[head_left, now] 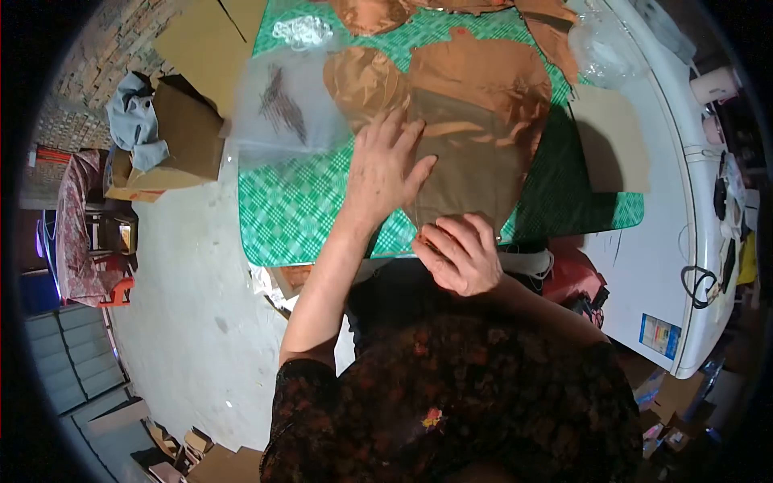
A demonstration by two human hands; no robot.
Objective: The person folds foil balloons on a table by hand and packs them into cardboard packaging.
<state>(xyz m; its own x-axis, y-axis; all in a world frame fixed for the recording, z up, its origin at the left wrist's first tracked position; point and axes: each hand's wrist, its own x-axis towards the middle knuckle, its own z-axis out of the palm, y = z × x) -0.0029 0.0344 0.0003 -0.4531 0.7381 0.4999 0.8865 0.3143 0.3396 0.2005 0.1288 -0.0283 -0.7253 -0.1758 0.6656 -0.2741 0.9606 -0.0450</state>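
A large, flat, shiny copper-coloured foil piece lies on the green checked tabletop, with a small tab at its far end. Its nearer part looks duller and browner. My left hand rests on its left side, fingers spread and palm down. At the near edge my right hand has its fingers curled and pinched on the foil's corner; the fingertips partly hide what is between them. Just beyond my left hand lies a smaller rounded foil piece. To the left is a clear plastic bag with thin dark strands in it.
More copper foil lies along the far side. A white tangled bundle sits at the far left, crumpled clear plastic and a beige card at the right. A white appliance borders the table. An open cardboard box stands left.
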